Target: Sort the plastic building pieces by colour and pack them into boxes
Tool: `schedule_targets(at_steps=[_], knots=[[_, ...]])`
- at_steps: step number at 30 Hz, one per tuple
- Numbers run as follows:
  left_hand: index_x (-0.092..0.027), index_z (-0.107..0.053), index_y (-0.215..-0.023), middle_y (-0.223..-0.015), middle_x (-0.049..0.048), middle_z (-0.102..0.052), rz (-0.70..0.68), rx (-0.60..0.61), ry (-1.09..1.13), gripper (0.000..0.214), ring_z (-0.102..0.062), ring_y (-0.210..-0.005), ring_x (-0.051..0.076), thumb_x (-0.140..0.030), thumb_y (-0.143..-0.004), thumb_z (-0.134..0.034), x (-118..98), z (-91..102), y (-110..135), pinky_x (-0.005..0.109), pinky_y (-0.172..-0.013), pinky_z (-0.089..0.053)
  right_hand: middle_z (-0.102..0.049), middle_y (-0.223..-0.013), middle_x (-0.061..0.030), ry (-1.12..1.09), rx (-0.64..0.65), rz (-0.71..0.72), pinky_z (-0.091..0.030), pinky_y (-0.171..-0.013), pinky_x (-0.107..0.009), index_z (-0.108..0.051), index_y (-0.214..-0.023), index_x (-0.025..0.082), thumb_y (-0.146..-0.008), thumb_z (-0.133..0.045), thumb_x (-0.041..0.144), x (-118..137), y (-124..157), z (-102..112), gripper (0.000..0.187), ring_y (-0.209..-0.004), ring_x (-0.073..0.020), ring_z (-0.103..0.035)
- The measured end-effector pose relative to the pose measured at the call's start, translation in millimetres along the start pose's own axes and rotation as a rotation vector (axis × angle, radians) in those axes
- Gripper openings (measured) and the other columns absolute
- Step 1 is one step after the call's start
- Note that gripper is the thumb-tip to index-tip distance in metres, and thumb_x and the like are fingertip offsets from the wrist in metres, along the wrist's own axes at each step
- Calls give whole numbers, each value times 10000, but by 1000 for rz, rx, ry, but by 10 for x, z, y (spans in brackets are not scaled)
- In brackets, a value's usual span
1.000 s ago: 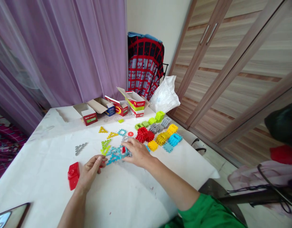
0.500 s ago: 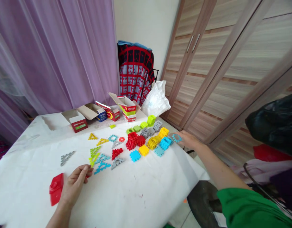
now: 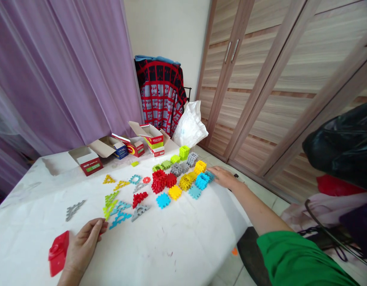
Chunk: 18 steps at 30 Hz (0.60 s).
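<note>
My left hand (image 3: 83, 244) is closed in a pinch near the table's front left, a small red piece just peeping from between its fingertips. Beside it lies a red plastic part (image 3: 58, 253). Lime triangular building pieces (image 3: 109, 208) and blue triangular pieces (image 3: 120, 219) are just beyond its fingers. At the right table edge, my right hand (image 3: 222, 176) grips a blue square building piece (image 3: 210, 176), partly hidden by the stack. That piece is right against the bright blue stack (image 3: 202, 181). Yellow (image 3: 200, 167) and red (image 3: 158, 181) stacks stand close by.
Opened cardboard boxes (image 3: 90, 167) line the back of the white-covered table (image 3: 135, 254). A white plastic bag (image 3: 189, 125) stands at the back right corner. Grey triangular pieces (image 3: 75, 209) lie at left. A wooden wardrobe (image 3: 251, 99) rises behind the right side.
My right hand has brought the blue square piece leftward and down to the blue stack. My left hand keeps its pinch in about the same place. The view has shifted slightly.
</note>
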State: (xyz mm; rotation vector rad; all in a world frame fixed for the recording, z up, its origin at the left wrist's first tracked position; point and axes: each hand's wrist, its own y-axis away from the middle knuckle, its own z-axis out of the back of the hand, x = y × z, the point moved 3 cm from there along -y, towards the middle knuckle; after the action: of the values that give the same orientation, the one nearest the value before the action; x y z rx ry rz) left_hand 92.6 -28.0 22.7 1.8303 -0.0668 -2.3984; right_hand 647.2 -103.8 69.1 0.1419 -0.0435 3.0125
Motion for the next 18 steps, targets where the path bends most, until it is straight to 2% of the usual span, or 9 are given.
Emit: schedule_targets(at_steps=[4, 7, 10, 13, 16, 18], knots=[[-201, -683, -834, -797, 78, -752, -17, -2, -12, 706, -705, -758, 228, -802, -464, -686, 24, 0, -15, 264, -569, -540, -589, -1315, -109, -5, -74, -14, -403, -1032, -301, -545, -1356, 216, -797, -488, 65, -35, 81, 8, 581, -1214, -197, -544], [-180, -680, -817, -769, 85, -741, -41, -13, -1, 711, -691, -705, 216, -808, -485, -668, 19, -11, -6, 261, -536, -524, -598, -1301, -108, -5, -179, -5, -441, -1007, -350, -558, -1335, 217, -814, -512, 126, -31, 98, 59, 531, -1176, -221, -573], [-157, -672, -812, -727, 88, -726, -68, -28, 53, 698, -654, -633, 181, -794, -527, -660, -6, -34, 14, 235, -486, -477, -612, -1275, -102, -12, -296, 82, -480, -969, -376, -594, -1291, 221, -840, -513, 192, 130, -8, 175, 460, -1136, -241, -599], [-153, -658, -791, -659, 80, -700, -101, -72, 113, 656, -613, -548, 162, -777, -591, -632, -43, -44, 25, 208, -391, -373, -637, -1237, -86, -36, -384, 243, -494, -953, -373, -660, -1195, 232, -863, -501, 233, 577, -200, 361, 368, -1102, -238, -616], [-153, -650, -758, -630, 74, -684, -122, -114, 152, 596, -595, -509, 149, -738, -646, -624, -60, -35, 40, 200, -368, -338, -657, -1210, -72, -61, -411, 423, -477, -973, -362, -684, -1149, 239, -895, -479, 250, 1300, -378, 548, 326, -1105, -221, -610], [-153, -646, -749, -634, 72, -682, -130, -127, 174, 576, -587, -498, 140, -723, -667, -618, -53, -25, 51, 198, -370, -342, -664, -1203, -74, -74, -366, 515, -459, -990, -349, -691, -1134, 226, -898, -476, 232, 1846, -495, 611, 319, -1117, -211, -600]])
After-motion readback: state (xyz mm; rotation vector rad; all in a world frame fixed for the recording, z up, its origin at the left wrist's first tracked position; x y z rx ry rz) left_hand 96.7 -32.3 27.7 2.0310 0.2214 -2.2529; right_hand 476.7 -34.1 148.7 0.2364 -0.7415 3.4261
